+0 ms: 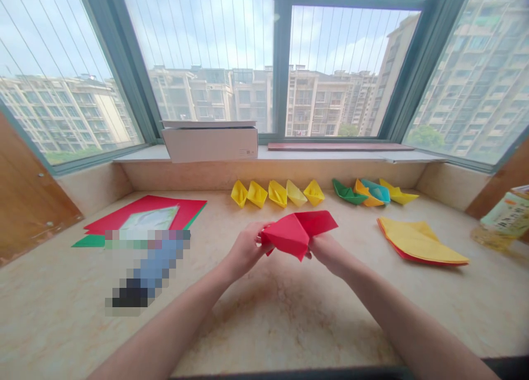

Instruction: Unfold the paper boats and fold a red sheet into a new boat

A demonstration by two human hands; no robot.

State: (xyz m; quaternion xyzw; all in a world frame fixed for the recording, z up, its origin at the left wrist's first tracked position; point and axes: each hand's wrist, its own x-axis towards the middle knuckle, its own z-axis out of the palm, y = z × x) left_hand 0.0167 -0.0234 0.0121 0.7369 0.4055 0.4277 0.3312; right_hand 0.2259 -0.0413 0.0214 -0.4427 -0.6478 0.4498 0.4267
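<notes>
A partly folded sheet of red paper (288,233) is held up above the counter between both hands. My left hand (250,246) grips its left edge, with fingertips showing at the paper's side. On the right, my right hand (324,251) is closed on the lower right part, its fingers mostly hidden behind the paper. One flap sticks out to the upper right, and a pointed corner hangs at the bottom. Beyond the hands stands a row of several yellow paper boats (278,193). Farther right are a green paper boat (348,192), a blue one (375,192) and more yellow ones.
A stack of yellow and red paper (425,242) lies at right, near a clear plastic container (504,217). Red and green sheets (144,209) with a packet on top lie at left, beside a blurred-out object (155,267). A white box (210,143) rests on the window ledge.
</notes>
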